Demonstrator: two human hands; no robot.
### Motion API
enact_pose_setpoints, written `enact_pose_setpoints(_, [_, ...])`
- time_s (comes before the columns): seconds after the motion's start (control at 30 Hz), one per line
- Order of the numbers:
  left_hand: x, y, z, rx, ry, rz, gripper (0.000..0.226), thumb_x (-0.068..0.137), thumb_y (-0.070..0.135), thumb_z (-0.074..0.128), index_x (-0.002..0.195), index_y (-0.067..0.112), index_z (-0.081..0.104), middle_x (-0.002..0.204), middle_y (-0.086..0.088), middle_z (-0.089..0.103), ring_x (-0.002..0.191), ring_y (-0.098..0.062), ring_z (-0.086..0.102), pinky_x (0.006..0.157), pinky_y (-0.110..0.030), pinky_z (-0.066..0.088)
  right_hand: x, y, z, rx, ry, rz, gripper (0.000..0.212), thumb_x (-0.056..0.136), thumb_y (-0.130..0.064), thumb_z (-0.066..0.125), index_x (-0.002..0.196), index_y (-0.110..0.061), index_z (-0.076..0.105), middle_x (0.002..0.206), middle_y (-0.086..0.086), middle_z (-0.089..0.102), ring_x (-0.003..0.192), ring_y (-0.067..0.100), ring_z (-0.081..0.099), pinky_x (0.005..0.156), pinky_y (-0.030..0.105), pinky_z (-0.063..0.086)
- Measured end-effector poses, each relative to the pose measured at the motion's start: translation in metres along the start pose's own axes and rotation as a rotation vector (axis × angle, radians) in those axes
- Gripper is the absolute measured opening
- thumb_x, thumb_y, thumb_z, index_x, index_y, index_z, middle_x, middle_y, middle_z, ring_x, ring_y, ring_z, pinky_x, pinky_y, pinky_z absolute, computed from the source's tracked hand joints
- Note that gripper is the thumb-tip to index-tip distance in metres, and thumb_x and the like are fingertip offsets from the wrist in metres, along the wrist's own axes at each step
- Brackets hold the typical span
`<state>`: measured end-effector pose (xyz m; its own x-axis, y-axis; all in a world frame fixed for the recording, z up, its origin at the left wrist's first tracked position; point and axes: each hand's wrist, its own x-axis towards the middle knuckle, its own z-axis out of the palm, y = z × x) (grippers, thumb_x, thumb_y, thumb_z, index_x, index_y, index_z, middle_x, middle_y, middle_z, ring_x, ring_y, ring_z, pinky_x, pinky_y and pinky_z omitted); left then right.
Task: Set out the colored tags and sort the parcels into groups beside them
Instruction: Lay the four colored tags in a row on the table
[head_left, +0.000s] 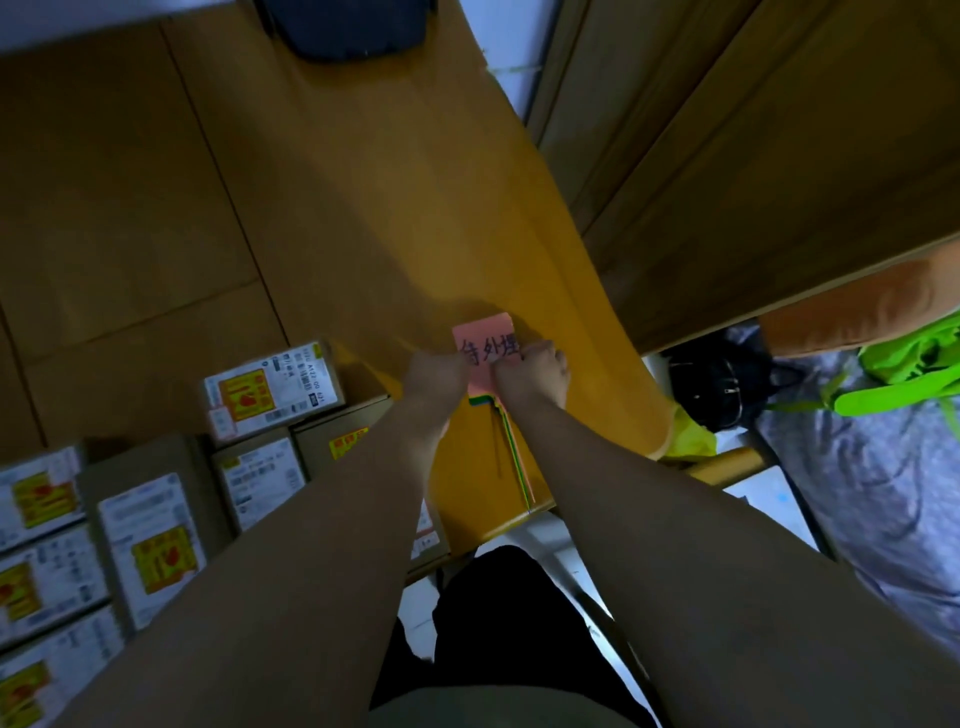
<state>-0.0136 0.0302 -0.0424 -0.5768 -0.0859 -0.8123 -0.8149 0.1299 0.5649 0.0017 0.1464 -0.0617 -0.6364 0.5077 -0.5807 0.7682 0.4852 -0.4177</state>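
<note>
A pink tag (485, 338) with dark handwritten characters is on top of a thin stack of colored tags (514, 447) near the table's right edge. My left hand (435, 375) pinches the pink tag's left side. My right hand (532, 371) pinches its right side. Both hands are closed on it above the yellow-brown table (363, 208). Several cardboard parcels (272, 387) with white labels and yellow-red stickers lie in a cluster at the left; the nearest (150, 545) are under my left forearm.
A dark bag (348, 26) sits at the table's far end. A wooden cabinet (753, 156) stands to the right. Below it are a black object (717, 382), a bright green item (904, 374) and grey patterned fabric (883, 493).
</note>
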Motion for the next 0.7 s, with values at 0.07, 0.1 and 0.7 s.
enact_pose_setpoints(0.07, [-0.002,0.002,-0.002,-0.084,-0.035,0.006,0.008,0.091,0.008,0.061,0.090,0.007,0.069,0.103,-0.014,0.068,0.097,-0.024,0.062,0.089,-0.033,0.053,-0.002,0.000,0.001,0.088,0.010,-0.007,0.032,0.091,-0.026,0.064,0.115,-0.012,0.048,0.126,0.015,0.060,0.126,0.038,0.052,0.085,0.040,0.043])
enact_pose_setpoints(0.1, [0.000,0.001,-0.003,-0.122,-0.055,0.007,0.016,0.093,0.003,0.060,0.081,0.012,0.065,0.094,-0.010,0.066,0.088,-0.022,0.060,0.077,-0.027,0.053,-0.004,-0.002,0.000,0.145,0.003,-0.007,0.029,0.091,-0.023,0.064,0.112,-0.016,0.045,0.113,0.012,0.064,0.113,0.038,0.059,0.072,0.037,0.045])
enact_pose_setpoints(0.7, [-0.083,0.101,-0.198,-0.267,0.512,0.629,0.027,0.078,0.013,0.088,0.095,0.017,0.067,0.091,-0.005,0.072,0.087,-0.030,0.076,0.066,-0.039,0.065,-0.135,-0.214,-0.018,0.874,-0.590,-0.445,0.028,0.104,-0.008,0.060,0.132,-0.004,0.059,0.119,0.014,0.070,0.094,0.024,0.067,0.069,0.032,0.055])
